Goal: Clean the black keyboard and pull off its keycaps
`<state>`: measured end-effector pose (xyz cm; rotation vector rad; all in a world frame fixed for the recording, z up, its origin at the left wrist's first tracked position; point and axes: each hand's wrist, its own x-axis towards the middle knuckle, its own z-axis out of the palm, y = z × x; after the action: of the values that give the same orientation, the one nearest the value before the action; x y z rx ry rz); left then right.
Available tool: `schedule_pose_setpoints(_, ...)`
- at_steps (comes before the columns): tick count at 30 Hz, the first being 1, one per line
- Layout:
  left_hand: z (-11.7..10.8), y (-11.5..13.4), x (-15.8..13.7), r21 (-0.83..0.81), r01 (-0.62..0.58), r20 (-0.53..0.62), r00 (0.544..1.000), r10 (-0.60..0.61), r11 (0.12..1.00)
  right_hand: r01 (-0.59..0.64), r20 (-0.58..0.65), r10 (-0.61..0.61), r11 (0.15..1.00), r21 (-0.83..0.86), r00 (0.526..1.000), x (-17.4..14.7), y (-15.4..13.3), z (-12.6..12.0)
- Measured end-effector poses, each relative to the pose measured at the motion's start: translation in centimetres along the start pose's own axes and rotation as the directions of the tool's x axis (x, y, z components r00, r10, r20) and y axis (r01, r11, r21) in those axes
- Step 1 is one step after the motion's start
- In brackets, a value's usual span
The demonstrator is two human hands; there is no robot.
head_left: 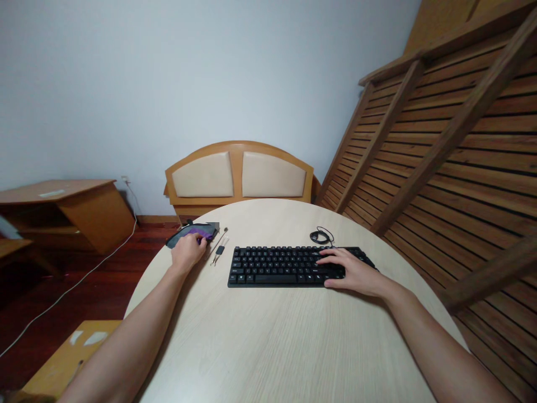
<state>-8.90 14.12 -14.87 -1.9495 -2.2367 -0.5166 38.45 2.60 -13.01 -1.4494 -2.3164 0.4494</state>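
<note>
Padded headboard stands before pale wall; slatted wooden frame leans at right. Wooden desk at left, white cord trails across dark red floor.

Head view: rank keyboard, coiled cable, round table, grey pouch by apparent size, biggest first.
1. Round table, though it runs out of frame
2. Keyboard
3. Grey pouch, partly covered by the left hand
4. Coiled cable

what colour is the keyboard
The keyboard is black with pale key markings; it shows in the head view.
</note>
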Motion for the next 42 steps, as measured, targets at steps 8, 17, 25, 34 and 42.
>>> schedule_pose_setpoints(8,0.3,-0.4,0.4,-0.136,0.086,-0.064,0.993,-0.096,0.987,-0.003,0.022,0.003,0.999,-0.034,1.000,0.0,0.3,0.0)
schedule_pose_setpoints(17,-1.3,1.3,-0.5,-0.357,0.012,-0.232,0.967,-0.101,0.934,-0.019,0.057,0.022,0.998,-0.051,0.998,-0.1,0.8,-0.4)
schedule_pose_setpoints(25,-2.0,4.8,-2.2,-0.723,-0.147,-0.177,0.984,0.025,0.675,-0.105,0.024,0.107,0.992,-0.072,0.994,-1.0,1.3,-1.0)
schedule_pose_setpoints(34,-2.8,11.2,-7.4,-0.971,-0.009,0.054,0.965,0.257,0.238,-0.116,-0.105,0.100,0.980,-0.164,0.989,-1.3,0.7,-1.9)
schedule_pose_setpoints(42,-3.8,14.8,-12.0,-0.975,0.204,0.221,0.897,0.382,0.086,0.110,-0.314,-0.058,0.982,0.151,0.948,1.5,-10.8,4.1)
